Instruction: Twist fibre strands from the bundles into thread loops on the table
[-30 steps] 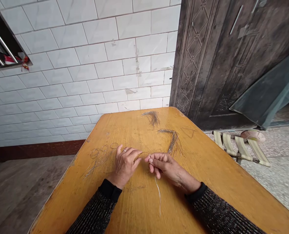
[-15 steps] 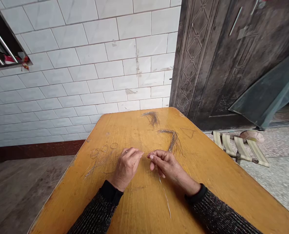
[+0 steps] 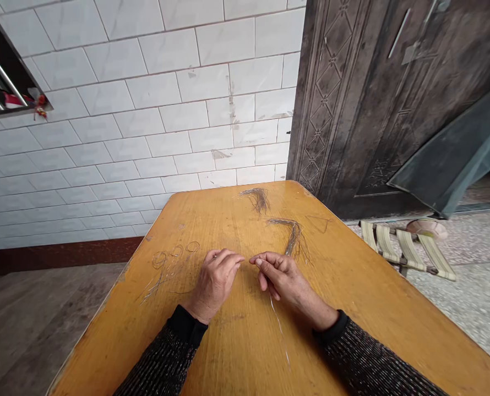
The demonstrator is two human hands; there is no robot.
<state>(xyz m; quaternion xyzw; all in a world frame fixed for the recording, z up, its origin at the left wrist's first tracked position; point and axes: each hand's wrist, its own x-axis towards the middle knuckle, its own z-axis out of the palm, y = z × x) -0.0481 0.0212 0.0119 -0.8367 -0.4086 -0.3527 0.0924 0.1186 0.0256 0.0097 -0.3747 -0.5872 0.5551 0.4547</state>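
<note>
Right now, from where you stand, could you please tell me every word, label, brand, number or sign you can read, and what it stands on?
No text is readable in this view.
Door: small marks low down, too unclear to tell writing from pattern.
Red-and-white thing by the window bars: too small to read.
Table, wire bundle beside the right hand: no lettering shows.

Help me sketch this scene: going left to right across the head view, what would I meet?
Barred window, looped wires, left hand, right hand, stool with striped straps.
</note>
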